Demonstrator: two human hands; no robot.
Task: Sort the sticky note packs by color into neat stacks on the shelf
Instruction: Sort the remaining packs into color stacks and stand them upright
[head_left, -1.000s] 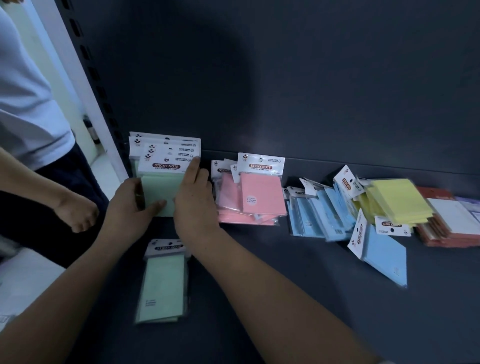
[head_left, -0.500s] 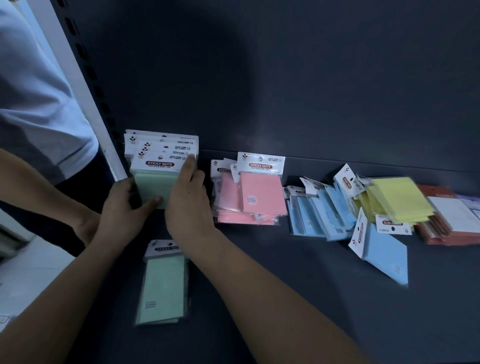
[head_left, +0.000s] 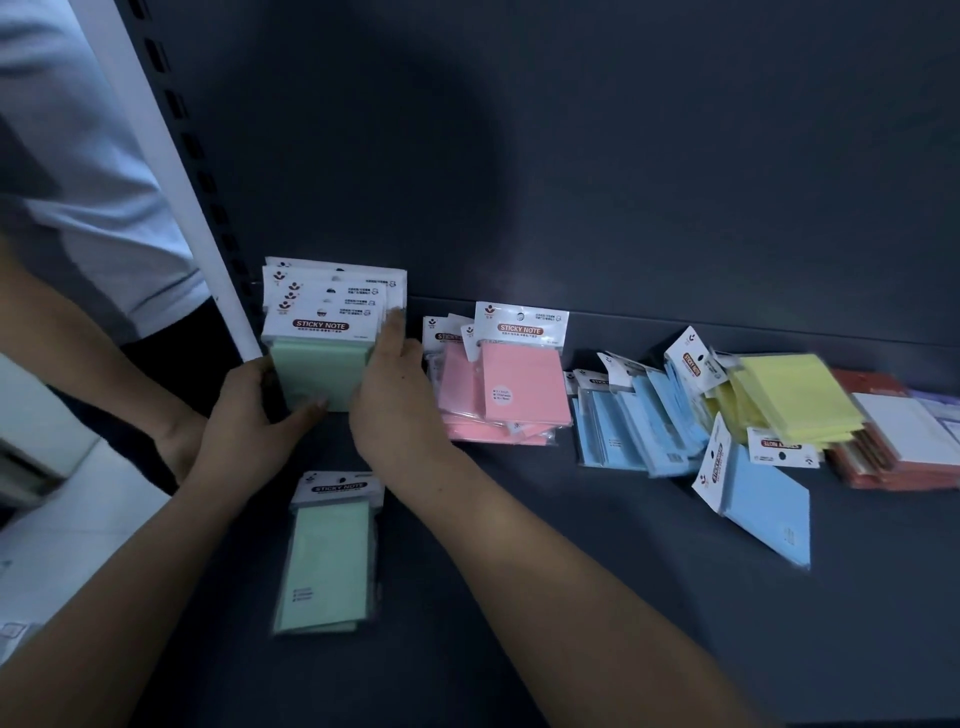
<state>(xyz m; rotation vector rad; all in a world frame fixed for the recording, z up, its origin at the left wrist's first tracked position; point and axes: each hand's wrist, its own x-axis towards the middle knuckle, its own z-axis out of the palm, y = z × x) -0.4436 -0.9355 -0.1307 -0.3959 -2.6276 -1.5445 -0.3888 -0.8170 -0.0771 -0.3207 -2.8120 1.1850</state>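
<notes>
**A:** What took up most of the view?

**B:** The dark shelf. A white post ran up at its left end, and a bystander's pale shirt showed beyond that.

**A:** And the hands?

**B:** Both were on the green stack, which sat at the shelf's far left, beside the post and near the back. The left hand gripped its left side, with the thumb curled across the lower front. The right hand lay flat against the right edge, fingers straight, gripping nothing.

**A:** Where were the other colours?

**B:** Just right of the green sat a pink stack, slightly fanned. Next came a loose, leaning row of blue packs. Yellow packs were tilted over the right end of that row. A red stack sat at the far right with a white pack on top.

**A:** Any strays?

**B:** Two. A blue pack lay in front of the yellow ones, apart from the row. A green pack lay flat nearer the front edge, below the hands and touching neither.
</notes>
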